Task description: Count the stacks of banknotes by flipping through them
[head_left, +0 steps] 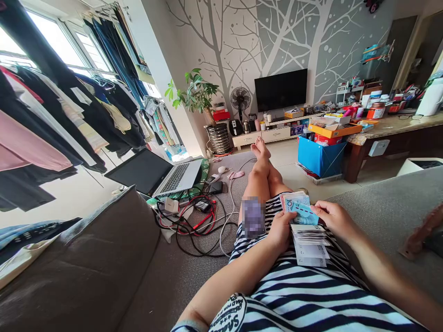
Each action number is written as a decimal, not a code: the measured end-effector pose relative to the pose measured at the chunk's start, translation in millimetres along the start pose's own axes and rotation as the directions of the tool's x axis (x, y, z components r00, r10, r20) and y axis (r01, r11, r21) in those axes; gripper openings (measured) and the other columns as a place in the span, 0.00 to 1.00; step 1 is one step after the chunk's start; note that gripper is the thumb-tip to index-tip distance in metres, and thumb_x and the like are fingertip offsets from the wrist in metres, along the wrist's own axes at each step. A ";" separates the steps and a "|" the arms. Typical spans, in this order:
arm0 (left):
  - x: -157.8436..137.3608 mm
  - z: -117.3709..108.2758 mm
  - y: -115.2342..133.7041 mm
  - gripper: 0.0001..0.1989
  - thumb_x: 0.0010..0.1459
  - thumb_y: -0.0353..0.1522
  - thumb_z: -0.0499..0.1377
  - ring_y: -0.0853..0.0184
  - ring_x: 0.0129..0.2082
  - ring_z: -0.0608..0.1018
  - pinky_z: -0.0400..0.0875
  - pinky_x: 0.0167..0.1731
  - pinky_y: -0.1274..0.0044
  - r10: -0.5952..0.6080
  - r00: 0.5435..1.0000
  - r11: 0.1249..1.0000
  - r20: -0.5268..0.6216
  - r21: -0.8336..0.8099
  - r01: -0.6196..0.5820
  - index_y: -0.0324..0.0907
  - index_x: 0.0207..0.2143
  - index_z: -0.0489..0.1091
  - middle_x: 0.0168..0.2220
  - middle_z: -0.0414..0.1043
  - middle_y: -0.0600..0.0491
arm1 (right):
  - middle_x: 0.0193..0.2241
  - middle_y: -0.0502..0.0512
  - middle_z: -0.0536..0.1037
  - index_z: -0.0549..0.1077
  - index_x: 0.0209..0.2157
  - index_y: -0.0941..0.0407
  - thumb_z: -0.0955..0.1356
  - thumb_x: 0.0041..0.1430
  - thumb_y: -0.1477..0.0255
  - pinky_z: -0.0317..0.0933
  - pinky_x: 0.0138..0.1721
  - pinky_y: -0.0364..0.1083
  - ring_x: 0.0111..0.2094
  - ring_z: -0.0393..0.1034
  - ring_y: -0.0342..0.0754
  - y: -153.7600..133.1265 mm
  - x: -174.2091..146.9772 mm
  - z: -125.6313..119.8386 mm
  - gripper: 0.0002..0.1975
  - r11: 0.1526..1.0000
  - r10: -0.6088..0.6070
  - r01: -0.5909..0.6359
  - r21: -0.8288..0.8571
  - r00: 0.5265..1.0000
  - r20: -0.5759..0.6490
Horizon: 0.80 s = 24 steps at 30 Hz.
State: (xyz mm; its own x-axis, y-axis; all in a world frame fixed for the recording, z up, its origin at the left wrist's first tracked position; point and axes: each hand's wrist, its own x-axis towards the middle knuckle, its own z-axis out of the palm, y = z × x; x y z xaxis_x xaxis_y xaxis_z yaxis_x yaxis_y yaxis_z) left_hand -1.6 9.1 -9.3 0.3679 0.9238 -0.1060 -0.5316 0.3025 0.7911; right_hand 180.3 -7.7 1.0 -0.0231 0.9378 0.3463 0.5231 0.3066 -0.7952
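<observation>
A person reclines on a sofa (377, 207), legs (259, 180) stretched toward the far wall, with banknotes held above the lap. The left hand (281, 228) pinches the blue notes (302, 213) at their near left edge, thumb on top, seemingly to keep the bundle square; the right hand (334, 216) grips their right edge between thumb and fingers, a hold that would suit parting one note from the next. A pinkish edge shows at the bundle's far left.

Just below, pale notes (309, 242) lie overlapped on the striped clothing (297, 281), stepped toward the body, perhaps so that each edge can be seen. The lap probably serves as a rest for want of a nearer table. A blurred-out item (254, 217) sits on the left thigh, within easy reach.

To the left, an open laptop (178, 177) stands near tangled cables (197, 226), presumably kept together for charging. Far right, jars (376, 110) and boxes crowd a surface (411, 123); beyond, a TV (282, 90) stands against the tree-patterned wall.
</observation>
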 end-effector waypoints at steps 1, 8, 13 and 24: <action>0.0 0.1 0.1 0.16 0.41 0.35 0.70 0.52 0.39 0.82 0.73 0.48 0.64 0.001 1.000 1.000 -0.002 -0.004 -0.001 0.35 0.33 0.79 0.33 0.82 0.42 | 0.19 0.47 0.67 0.66 0.22 0.54 0.64 0.64 0.49 0.53 0.26 0.43 0.24 0.60 0.46 -0.3 -0.1 -0.1 0.25 1.000 -0.006 0.006 0.004 1.000 -0.001; 4.6 -3.5 -2.2 0.16 0.45 0.39 0.68 0.52 0.39 0.82 0.73 0.48 0.64 -0.048 0.998 0.998 -0.040 -0.035 0.047 0.36 0.33 0.78 0.32 0.81 0.44 | 0.18 0.47 0.64 0.64 0.21 0.54 0.65 0.62 0.48 0.53 0.25 0.43 0.23 0.58 0.45 -9.1 -2.5 -1.6 0.26 0.999 -0.024 0.025 0.025 0.999 -0.029; 8.4 -5.1 -4.4 0.17 0.46 0.42 0.69 0.49 0.43 0.82 0.73 0.49 0.62 -0.070 0.997 0.995 -0.032 -0.073 0.067 0.39 0.32 0.76 0.32 0.81 0.45 | 0.19 0.47 0.64 0.64 0.21 0.54 0.65 0.63 0.48 0.54 0.25 0.43 0.24 0.58 0.45 -19.5 -7.1 -4.8 0.26 0.996 -0.062 0.063 0.059 0.998 -0.016; 3.8 0.7 1.4 0.17 0.45 0.43 0.69 0.49 0.43 0.82 0.71 0.51 0.62 -0.055 0.998 0.998 0.009 -0.036 0.055 0.39 0.32 0.77 0.31 0.81 0.46 | 0.21 0.48 0.67 0.68 0.25 0.53 0.62 0.67 0.50 0.57 0.28 0.45 0.25 0.62 0.47 -28.8 -13.8 -10.9 0.24 0.992 -0.073 0.064 0.111 0.994 0.075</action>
State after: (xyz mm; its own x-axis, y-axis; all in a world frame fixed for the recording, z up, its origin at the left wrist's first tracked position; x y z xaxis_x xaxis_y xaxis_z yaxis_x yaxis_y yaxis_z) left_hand -0.4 12.8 -8.2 0.4033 0.9037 -0.1439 -0.5376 0.3612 0.7619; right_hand 174.9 -31.2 24.5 -0.1254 0.9226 0.3649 0.4231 0.3824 -0.8214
